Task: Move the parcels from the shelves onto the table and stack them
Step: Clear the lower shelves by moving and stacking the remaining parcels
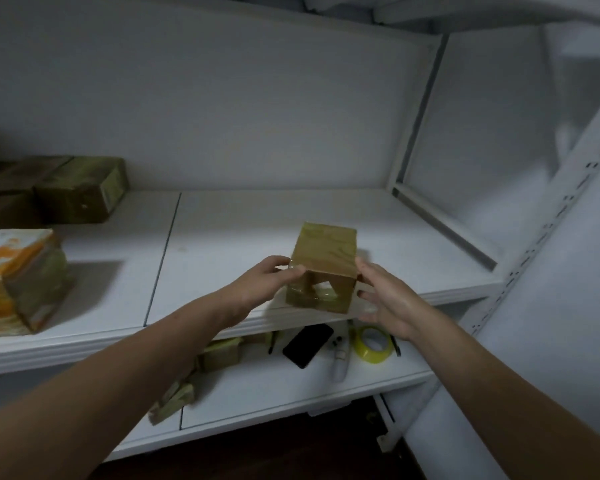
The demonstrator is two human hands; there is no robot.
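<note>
— Right at the front edge of the shelf (84, 344), what could go wrong?

— That box (323, 258) could slip and drop. It is wrapped in shiny tape, so it looks slick, and only one hand has a real hold on it. If it falls, I think it lands on the lower shelf (274, 386), maybe on the phone (307, 344) or the roll of tape (373, 342) right under it.

— Which hand has the real hold?

— The left hand (267, 282). Its fingers (278, 261) curl round the left side of the box, and the thumb pinches the near corner.

— And the right hand (385, 299)?

— Its fingers (365, 295) are almost straight and spread wide. They press flat on the right side of the box. They do not wrap round it.

— Is the box up in the air?

— Hard to tell. It is tipped, and its bottom hides the shelf edge, so it may rest there or be just off it.

— What else is around?

— Far to the left, an orange parcel (18, 278) sits near the front of the same shelf. Two brown parcels (80, 190) sit at the back. Small parcels (219, 353) lie on the lower shelf too. No table shows, so the carry and the stacking are not yet done.
</note>
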